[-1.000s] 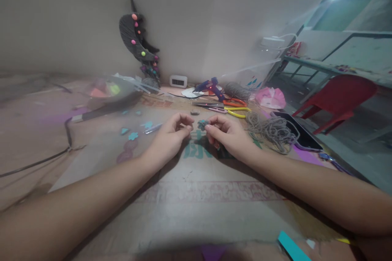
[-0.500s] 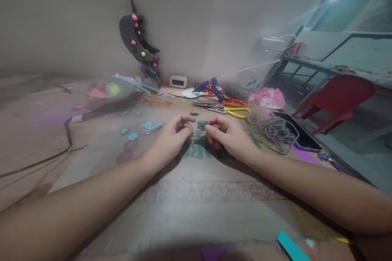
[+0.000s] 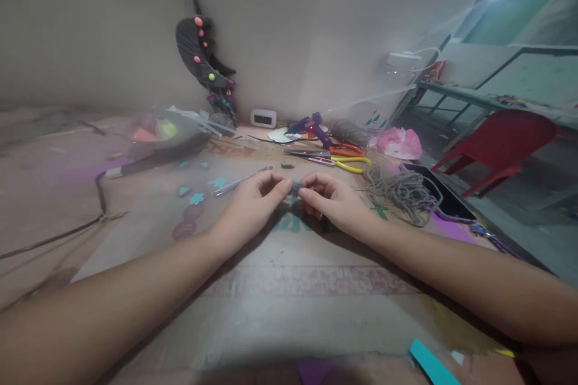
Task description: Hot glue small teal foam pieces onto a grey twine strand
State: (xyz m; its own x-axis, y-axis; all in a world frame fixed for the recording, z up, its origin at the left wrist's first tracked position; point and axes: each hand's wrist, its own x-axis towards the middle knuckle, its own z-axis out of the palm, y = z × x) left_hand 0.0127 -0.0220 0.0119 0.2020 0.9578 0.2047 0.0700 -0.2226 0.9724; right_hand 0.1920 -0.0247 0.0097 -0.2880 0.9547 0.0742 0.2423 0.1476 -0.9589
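Observation:
Between my two hands, over the middle of the printed board (image 3: pixel 289 319), is a small grey and teal piece (image 3: pixel 295 187). My right hand (image 3: pixel 336 197) pinches it between thumb and forefinger. From the other side my left hand (image 3: pixel 255 200) has its thumb and fingertips closed on the piece's left edge. Fingers hide most of it. Beyond the hands lies a small grey object (image 3: pixel 288 164). Teal flower cutouts (image 3: pixel 197 199) and a clear pen-like stick (image 3: pixel 226 188) rest left of my left hand.
Grey yarn (image 3: pixel 406 192) and a dark phone (image 3: pixel 445 195) lie to the right. Scissors with yellow handles (image 3: pixel 352 163), a glue gun (image 3: pixel 311 126) and a white clock (image 3: pixel 263 118) are farther back. A decorated dark crescent (image 3: pixel 194 54) stands against the wall.
My left hand has moved right and closed its thumb and fingertips on the small piece. My right hand still holds it, nearly in the same place.

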